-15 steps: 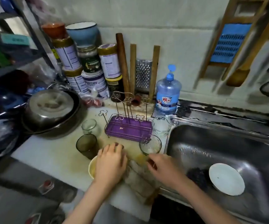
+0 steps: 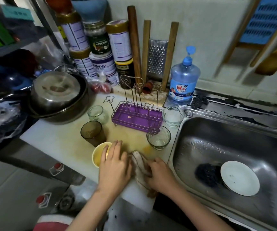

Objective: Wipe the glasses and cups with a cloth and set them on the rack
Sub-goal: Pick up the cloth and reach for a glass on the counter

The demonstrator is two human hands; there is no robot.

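A crumpled grey-brown cloth (image 2: 139, 164) lies at the counter's front edge. My right hand (image 2: 161, 175) grips its right side with curled fingers. My left hand (image 2: 116, 165) lies flat beside the cloth, its straight fingers resting over the rim of a yellow cup (image 2: 98, 155). A brown tumbler (image 2: 92, 132) and a small clear jar glass (image 2: 97, 114) stand behind the cup. Two clear glasses (image 2: 158, 137) (image 2: 172, 115) stand near the sink. The wire rack on its purple tray (image 2: 136, 119) stands between them with nothing on its pegs.
A steel sink (image 2: 234, 142) to the right holds a white saucer (image 2: 239, 178) and a dark scourer (image 2: 207, 174). A lidded pot in a pan (image 2: 57, 95) sits at left. Tins, a grater and a blue soap bottle (image 2: 183, 80) line the wall.
My right hand has moved left onto the cloth and taken hold of it. My left hand has slid slightly right, uncovering more of the yellow cup.
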